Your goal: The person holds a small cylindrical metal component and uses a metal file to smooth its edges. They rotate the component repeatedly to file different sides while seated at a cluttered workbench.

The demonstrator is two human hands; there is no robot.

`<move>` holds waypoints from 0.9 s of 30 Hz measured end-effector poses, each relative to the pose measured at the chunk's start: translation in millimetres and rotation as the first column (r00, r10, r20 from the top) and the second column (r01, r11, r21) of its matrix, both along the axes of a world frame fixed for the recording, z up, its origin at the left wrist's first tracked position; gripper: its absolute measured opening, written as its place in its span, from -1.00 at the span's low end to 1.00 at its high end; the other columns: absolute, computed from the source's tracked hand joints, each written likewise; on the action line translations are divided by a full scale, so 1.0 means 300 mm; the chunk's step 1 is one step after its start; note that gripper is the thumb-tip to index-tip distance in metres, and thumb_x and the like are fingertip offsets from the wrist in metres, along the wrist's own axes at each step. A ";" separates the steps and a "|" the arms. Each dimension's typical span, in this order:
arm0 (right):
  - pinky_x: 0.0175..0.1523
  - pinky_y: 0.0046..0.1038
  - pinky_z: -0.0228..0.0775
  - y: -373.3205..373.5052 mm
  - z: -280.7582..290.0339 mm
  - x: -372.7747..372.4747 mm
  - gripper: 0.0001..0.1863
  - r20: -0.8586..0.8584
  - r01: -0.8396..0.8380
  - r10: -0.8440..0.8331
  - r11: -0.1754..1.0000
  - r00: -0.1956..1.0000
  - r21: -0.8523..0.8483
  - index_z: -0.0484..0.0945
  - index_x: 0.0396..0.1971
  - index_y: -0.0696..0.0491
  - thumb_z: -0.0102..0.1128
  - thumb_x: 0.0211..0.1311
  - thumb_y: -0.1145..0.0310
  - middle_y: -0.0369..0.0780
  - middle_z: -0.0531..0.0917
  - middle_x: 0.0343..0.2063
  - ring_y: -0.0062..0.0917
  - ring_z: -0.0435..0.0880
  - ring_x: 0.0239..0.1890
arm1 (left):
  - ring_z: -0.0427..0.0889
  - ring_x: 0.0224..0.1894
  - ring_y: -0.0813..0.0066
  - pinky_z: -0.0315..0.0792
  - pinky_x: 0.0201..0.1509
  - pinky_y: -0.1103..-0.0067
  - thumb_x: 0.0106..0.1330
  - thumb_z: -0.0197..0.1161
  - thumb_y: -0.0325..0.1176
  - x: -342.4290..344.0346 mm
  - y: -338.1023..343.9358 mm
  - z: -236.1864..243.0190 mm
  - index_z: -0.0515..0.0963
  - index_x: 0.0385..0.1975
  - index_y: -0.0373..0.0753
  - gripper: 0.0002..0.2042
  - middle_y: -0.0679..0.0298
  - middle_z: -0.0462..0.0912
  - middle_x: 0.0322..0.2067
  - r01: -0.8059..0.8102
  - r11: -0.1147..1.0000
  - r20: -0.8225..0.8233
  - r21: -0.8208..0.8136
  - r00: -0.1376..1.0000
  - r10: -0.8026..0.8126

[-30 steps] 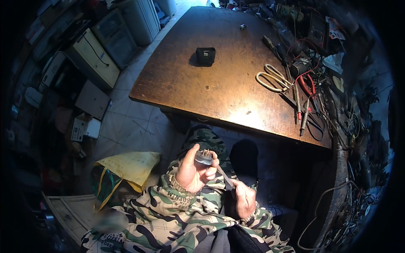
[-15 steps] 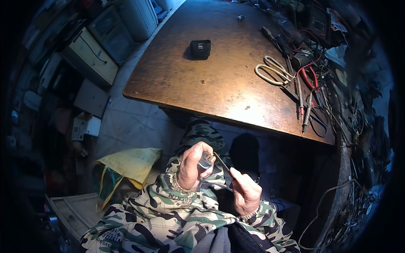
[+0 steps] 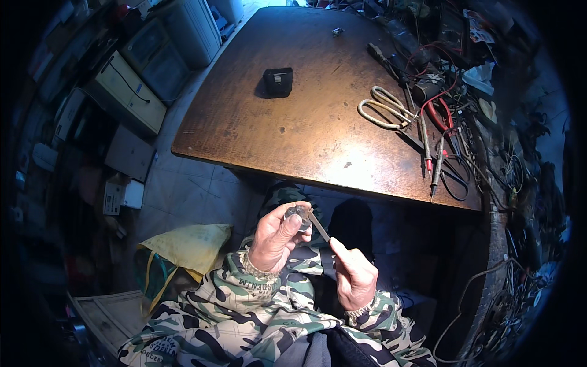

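Observation:
My left hand (image 3: 274,243) is closed around a small rounded part (image 3: 297,215), partly clear and partly dark, held above my lap. Its exact kind is too small to make out. In the fist of my right hand (image 3: 354,275) is a narrow flat metal tool (image 3: 320,228), like a thin file or blade. The tool's tip meets the edge of the part near the left fingertips. A black open-topped plastic housing (image 3: 278,83) sits apart from both hands on the wooden table (image 3: 232,125).
Scissors with pale looped handles (image 3: 386,109), red-handled pliers (image 3: 439,115) and test probes (image 3: 427,144) lie toward the table's right side, beside a heap of cables and tools. A small metal piece (image 3: 337,32) lies far back. A yellow bag (image 3: 186,244) stands at my left.
The part in my left hand has turned, showing more of its clear side. The tool shows its flat face more broadly now. The view has shifted slightly, moving the table's contents leftward.

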State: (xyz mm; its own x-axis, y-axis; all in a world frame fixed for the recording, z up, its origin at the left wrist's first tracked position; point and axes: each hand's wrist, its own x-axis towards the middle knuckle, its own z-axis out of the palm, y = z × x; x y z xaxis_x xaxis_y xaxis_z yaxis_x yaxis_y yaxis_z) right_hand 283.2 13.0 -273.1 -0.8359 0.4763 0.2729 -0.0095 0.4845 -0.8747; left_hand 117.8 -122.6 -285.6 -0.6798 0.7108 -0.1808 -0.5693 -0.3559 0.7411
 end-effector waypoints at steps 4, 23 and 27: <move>-0.32 -0.44 0.46 0.029 0.040 -0.049 -0.29 -0.024 0.025 -0.021 0.987 0.999 0.159 0.73 0.29 0.04 0.22 0.12 0.85 -0.17 0.54 -0.47 -0.39 0.57 -0.50 | 0.77 -0.11 0.43 0.71 0.08 0.51 0.60 0.38 -0.26 -0.052 0.015 0.030 0.49 0.33 -0.45 -0.52 0.15 0.75 -0.08 -0.003 1.000 -0.101 -0.021 0.995 0.001; -0.30 -0.28 0.54 0.055 0.086 -0.173 -0.26 -0.135 0.017 -0.008 0.998 0.991 0.061 0.69 0.35 -0.04 0.26 0.12 0.79 -0.11 0.52 -0.48 -0.21 0.62 -0.49 | 0.63 -0.31 0.55 0.49 -0.24 0.58 0.61 0.36 -0.34 -0.142 0.105 0.261 0.71 0.01 -0.38 -0.79 0.25 0.69 -0.23 -0.670 0.719 -0.978 -0.185 0.199 -0.066; -0.31 -0.19 0.57 0.044 0.087 -0.165 -0.25 -0.115 -0.025 0.031 0.998 0.993 0.052 0.65 0.40 -0.08 0.30 0.16 0.74 -0.11 0.53 -0.45 -0.15 0.65 -0.49 | 0.65 -0.26 0.62 0.57 -0.29 0.65 0.61 0.37 -0.28 -0.122 0.070 0.230 0.70 0.08 -0.37 -0.73 0.27 0.65 -0.12 -0.614 0.752 -0.916 -0.239 0.400 0.035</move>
State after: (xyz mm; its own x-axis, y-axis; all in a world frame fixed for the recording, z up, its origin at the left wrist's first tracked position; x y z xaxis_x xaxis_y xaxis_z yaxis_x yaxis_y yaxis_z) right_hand 233.7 26.3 -247.2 -0.8102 0.4361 0.3917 -0.1239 0.5256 -0.8416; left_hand 81.1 -101.6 -216.5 -0.8311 0.3918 0.3946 0.4955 0.1994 0.8454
